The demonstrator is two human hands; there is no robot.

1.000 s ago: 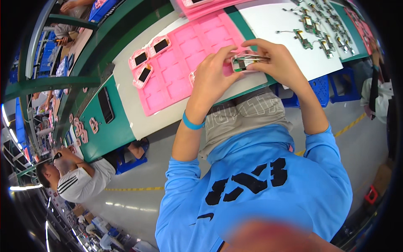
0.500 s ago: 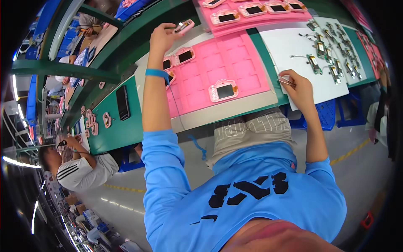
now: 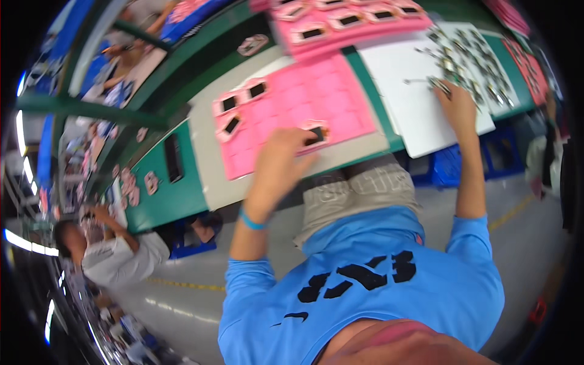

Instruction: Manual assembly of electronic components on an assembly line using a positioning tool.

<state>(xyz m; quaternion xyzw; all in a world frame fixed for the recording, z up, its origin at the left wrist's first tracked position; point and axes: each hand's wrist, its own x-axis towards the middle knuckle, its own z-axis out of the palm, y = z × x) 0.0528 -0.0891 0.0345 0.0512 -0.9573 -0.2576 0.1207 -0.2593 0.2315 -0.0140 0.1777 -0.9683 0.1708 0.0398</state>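
Note:
My left hand (image 3: 281,159), blurred, reaches over the pink compartment tray (image 3: 292,91). Its fingertips are at a pink-framed casing with a dark screen (image 3: 315,135) at the tray's near side; thumb and forefinger are apart. Three similar casings lie at the tray's left, one of them a tilted casing (image 3: 231,126). My right hand (image 3: 457,109) is closed on metal tweezers (image 3: 446,91), mostly hidden by the fingers. It is over the near left edge of a cluster of small circuit boards (image 3: 471,61) with wires, on a white sheet (image 3: 401,97).
Another pink casing (image 3: 252,44) lies on the green ledge at the back. A raised pink tray (image 3: 340,36) holds several casings. A black phone (image 3: 173,158) and loose casings (image 3: 129,185) lie on the green mat at left. A co-worker (image 3: 121,255) sits farther left.
My left hand has let go of a casing on the back ledge and come down to the one in the tray. My right hand has moved from the sheet's left edge to the circuit boards.

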